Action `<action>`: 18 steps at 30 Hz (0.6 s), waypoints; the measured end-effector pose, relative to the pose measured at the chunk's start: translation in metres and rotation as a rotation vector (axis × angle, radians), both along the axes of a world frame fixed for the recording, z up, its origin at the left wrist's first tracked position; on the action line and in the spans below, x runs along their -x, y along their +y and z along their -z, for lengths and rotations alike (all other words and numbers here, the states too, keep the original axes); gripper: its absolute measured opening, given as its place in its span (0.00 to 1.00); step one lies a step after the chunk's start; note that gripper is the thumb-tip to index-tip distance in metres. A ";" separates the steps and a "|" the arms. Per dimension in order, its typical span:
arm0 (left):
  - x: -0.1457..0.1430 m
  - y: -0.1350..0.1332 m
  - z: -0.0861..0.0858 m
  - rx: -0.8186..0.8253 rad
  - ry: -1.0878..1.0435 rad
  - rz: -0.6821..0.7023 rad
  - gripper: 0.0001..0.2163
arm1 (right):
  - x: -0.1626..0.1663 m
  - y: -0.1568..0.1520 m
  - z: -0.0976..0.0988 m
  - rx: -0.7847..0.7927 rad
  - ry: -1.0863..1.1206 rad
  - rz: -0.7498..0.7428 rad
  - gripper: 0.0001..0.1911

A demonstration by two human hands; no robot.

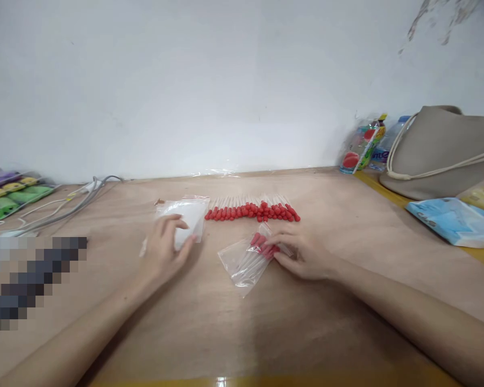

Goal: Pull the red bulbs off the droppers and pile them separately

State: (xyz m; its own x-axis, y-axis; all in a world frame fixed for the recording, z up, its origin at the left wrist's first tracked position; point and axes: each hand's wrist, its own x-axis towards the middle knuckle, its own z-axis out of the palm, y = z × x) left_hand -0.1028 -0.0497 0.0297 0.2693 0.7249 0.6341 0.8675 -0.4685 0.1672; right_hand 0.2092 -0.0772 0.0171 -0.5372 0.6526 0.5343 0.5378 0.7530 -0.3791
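My left hand [165,247] reaches over a pile of clear zip bags [191,217], its fingers curved and apart. In front of my right hand [300,251] lies a clear zip bag [242,266] holding several red-tipped white sticks [258,240]. The right thumb and fingers close on this bag's right side by the red tips; part of the bag is hidden under them. Behind it, a row of loose red-headed sticks [250,210] lies side by side, red ends toward me and thin pale ends toward the wall.
At the right stand a beige bag [439,150], drink bottles [361,148] and a blue packet [455,220]. On the left are cables [84,199], colourful rolls [16,196] and a blurred-out dark object [36,279]. A white wall [226,91] rises behind the table [185,322].
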 end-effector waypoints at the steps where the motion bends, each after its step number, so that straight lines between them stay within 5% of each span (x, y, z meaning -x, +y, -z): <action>1: -0.016 -0.008 -0.001 0.080 0.019 0.127 0.07 | 0.000 0.001 -0.002 0.047 0.025 0.110 0.07; 6: -0.084 -0.028 0.006 0.383 0.144 0.494 0.20 | 0.002 0.014 0.006 0.318 0.046 0.416 0.15; 11: -0.089 -0.007 0.009 0.503 0.350 0.655 0.25 | -0.001 0.016 0.010 0.443 0.058 0.512 0.18; 18: -0.084 0.009 -0.004 0.496 0.231 0.709 0.21 | -0.003 0.013 0.017 0.400 0.110 0.346 0.11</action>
State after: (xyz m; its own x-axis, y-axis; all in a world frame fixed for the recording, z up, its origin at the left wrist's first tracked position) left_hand -0.0186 -0.0407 0.0336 0.8406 0.5154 0.1667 0.4383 -0.8280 0.3498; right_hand 0.2126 -0.0645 -0.0002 -0.2096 0.9455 0.2492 0.6697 0.3246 -0.6679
